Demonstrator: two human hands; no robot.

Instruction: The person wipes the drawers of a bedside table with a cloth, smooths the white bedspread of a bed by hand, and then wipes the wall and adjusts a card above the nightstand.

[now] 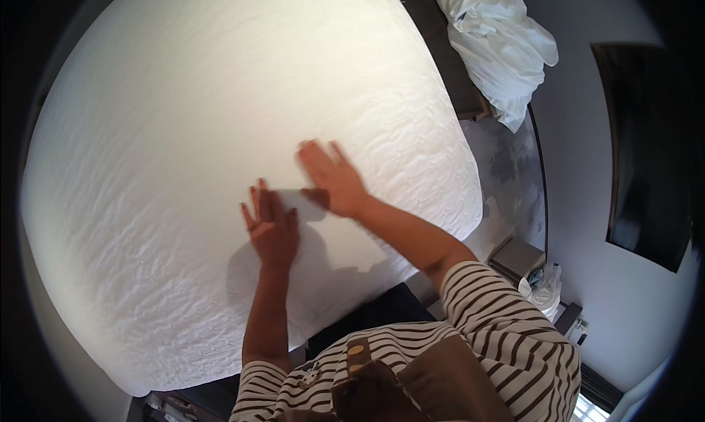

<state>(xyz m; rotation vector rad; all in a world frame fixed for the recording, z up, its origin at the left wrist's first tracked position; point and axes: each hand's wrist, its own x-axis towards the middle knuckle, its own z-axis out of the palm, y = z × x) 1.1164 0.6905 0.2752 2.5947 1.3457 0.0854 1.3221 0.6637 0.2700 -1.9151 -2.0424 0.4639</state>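
Observation:
A mattress in a white quilted cover [182, 125] fills most of the view before me. Fine wrinkles run over its left and right sides, while the middle looks smoother. My left hand [274, 229] is palm down over the near part of the cover with its fingers spread. Farther out and to the right is my right hand [333, 180], slightly blurred, its fingers apart. Neither hand holds anything. Whether the palms press on the cloth or hover just above it is hard to tell. Shadows of my head and arms fall on the cover between and around them.
Crumpled white bedding [501, 47] lies on a dark wooden bench [440, 42] beyond the mattress's right edge. A dark wall-mounted panel [647, 152] hangs at right. Below it stand a grey-brown box [516, 258] and a clear plastic bag [545, 292]. Patterned grey carpet [506, 174] shows between.

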